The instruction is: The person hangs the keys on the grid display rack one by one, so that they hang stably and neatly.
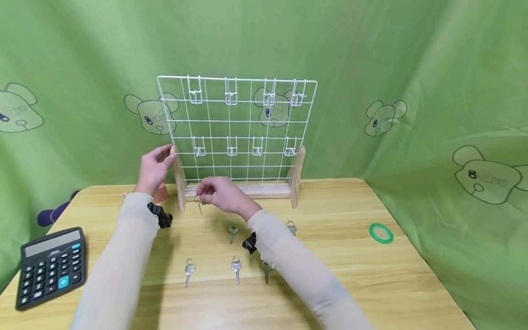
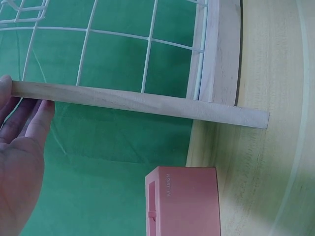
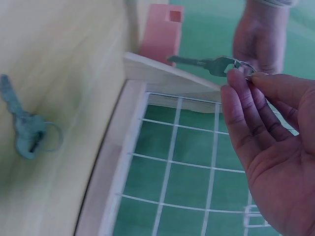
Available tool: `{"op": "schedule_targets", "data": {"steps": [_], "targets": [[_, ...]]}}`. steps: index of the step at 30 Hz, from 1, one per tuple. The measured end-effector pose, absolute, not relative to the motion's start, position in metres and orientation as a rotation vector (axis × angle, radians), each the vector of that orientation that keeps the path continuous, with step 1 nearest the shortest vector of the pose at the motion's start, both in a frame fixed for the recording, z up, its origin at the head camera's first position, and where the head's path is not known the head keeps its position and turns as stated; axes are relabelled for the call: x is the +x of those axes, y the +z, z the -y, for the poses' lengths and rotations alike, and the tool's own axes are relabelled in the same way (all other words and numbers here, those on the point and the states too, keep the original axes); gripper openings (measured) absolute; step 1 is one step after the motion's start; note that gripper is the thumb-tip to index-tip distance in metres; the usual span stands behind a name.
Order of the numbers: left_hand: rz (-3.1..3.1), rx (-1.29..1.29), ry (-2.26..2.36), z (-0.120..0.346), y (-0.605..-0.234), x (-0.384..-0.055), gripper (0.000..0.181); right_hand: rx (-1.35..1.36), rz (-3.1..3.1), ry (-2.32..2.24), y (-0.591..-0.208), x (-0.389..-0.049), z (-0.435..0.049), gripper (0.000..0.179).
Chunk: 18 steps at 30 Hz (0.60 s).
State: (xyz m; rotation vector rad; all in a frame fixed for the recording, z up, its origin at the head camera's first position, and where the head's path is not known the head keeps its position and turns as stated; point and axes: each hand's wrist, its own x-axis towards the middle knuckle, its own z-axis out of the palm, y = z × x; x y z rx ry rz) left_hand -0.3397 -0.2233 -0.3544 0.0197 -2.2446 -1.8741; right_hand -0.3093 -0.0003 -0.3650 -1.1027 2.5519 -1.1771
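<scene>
A white wire grid rack (image 1: 239, 121) with several hooks stands in a wooden base at the back of the table. My left hand (image 1: 151, 173) pinches the top of the rack's left wooden post (image 2: 123, 101), thumb on one side and fingers on the other. In front of the lower left of the grid, my right hand (image 1: 224, 195) holds a key (image 3: 219, 65) by its ring between thumb and fingertips. The key hangs downward in the head view. Several more keys lie on the table, among them one key (image 1: 189, 272) at front left and another key (image 1: 236, 268) beside it.
A black calculator (image 1: 51, 266) lies at the left edge. A green tape roll (image 1: 381, 233) is on the right. Behind my left wrist stands a pink box (image 2: 187, 201). Green curtain (image 1: 350, 46) surrounds the wooden table (image 1: 338, 275).
</scene>
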Motion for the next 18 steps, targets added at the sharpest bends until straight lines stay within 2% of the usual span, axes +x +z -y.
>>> {"op": "schedule_targets", "data": {"steps": [18], "targets": [[2.237,0.019,-1.868,0.223,-0.356,-0.342,0.048,-1.187,-2.622,-1.249,-0.308,-0.309,-0.001,0.009]]}}
